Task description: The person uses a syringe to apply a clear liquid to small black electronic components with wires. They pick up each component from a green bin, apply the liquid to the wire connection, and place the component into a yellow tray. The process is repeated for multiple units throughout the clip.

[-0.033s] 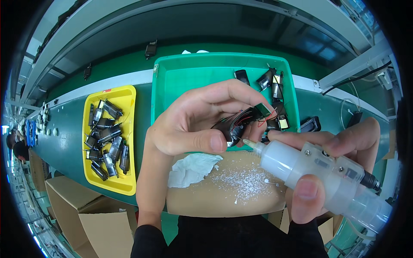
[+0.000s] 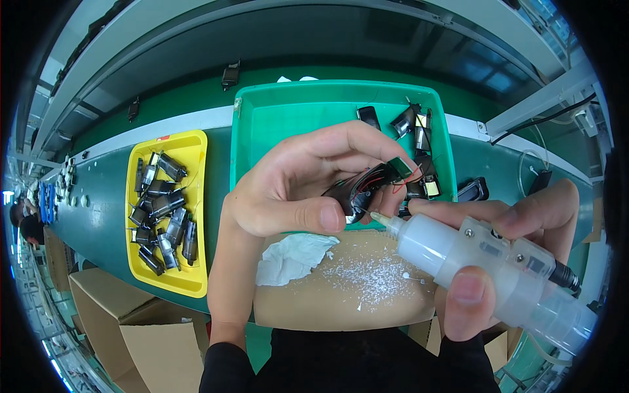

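Note:
My left hand [image 2: 288, 190] pinches a small black part [image 2: 363, 190] with red and black wires and a little green board on it, held above the front edge of a green tray [image 2: 262, 118]. My right hand [image 2: 524, 213] grips a translucent white dispenser [image 2: 485, 262] that points left. Its nozzle tip [image 2: 378, 216] touches the underside of the part, next to my left thumb. Several more black parts [image 2: 419, 131] lie at the right side of the green tray.
A yellow tray [image 2: 196, 150] holds several black and silver parts on the green belt [image 2: 98, 216]. Below my hands lie a cardboard sheet [image 2: 354, 295] speckled with white flecks and a crumpled white tissue [image 2: 291, 259]. Cardboard boxes [image 2: 131, 327] stand at the lower left. One black part [image 2: 472, 190] lies right of the green tray.

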